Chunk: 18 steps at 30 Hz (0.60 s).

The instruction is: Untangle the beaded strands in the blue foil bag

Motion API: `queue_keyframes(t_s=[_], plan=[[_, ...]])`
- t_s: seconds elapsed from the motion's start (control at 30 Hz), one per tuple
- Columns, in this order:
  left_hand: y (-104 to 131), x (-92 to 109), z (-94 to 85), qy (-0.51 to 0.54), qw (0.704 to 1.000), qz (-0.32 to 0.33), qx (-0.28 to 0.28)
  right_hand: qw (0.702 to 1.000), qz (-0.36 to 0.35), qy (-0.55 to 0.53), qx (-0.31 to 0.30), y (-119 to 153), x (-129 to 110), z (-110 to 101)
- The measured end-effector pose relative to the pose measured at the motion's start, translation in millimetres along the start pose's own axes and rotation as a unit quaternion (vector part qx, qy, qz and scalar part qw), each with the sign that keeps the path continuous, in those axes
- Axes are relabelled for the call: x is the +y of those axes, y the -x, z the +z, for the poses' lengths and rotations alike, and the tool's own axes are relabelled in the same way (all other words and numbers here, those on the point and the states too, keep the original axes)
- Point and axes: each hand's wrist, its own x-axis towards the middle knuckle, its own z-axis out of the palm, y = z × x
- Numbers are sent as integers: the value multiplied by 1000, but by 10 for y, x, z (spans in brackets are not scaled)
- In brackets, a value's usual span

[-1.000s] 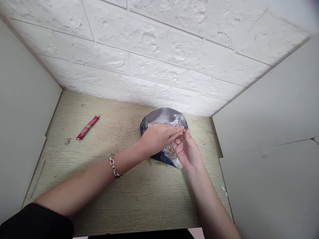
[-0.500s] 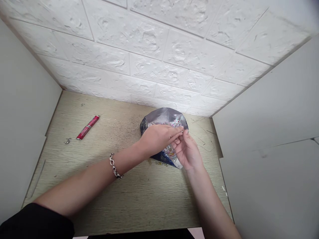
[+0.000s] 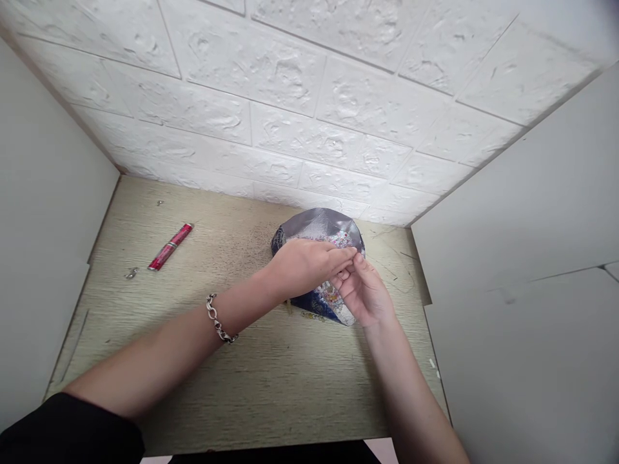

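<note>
A grey-and-blue fabric pouch or tray (image 3: pixel 319 219) lies near the wall, with many small multicoloured beads (image 3: pixel 347 240) in it. Over it, my left hand (image 3: pixel 309 263) reaches in from the left, fingers pressed together and its back toward me. From the right comes my right hand (image 3: pixel 367 293), palm partly turned up, thumb and fingertips pinched against the left fingertips. Whatever sits between the fingertips is too small and too hidden to make out. A short row of yellowish beads (image 3: pixel 314 316) lies at the near edge of the pouch.
On the left of the wooden tabletop (image 3: pixel 232 393) lies a red tube (image 3: pixel 171 247). Close to it are a small silvery piece (image 3: pixel 131 273) and a tinier one (image 3: pixel 160 203). A white brick-patterned wall (image 3: pixel 285 132) stands behind, with grey panels on both sides.
Both hands stay fingertip to fingertip over the pouch, with only a slight shift. The left wrist has moved a little to the left. Nothing on the table has moved.
</note>
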Motion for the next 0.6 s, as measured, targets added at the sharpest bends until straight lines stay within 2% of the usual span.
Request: queue_keyframes(t_s=[0.13,0.3,0.5,0.6], plan=[[0,24,-9,12,1000,-1,26,1000,-2,25,-17,1,-33,-27],[-1,66,-33,22,1000,0,21,998,9,47,-43,10,-83,-47],[-6,67,15,50,997,-36,52,1000,13,15,-20,14,-98,-45],[-8,67,23,47,997,-33,56,999,10,37,-17,14,-104,-30]])
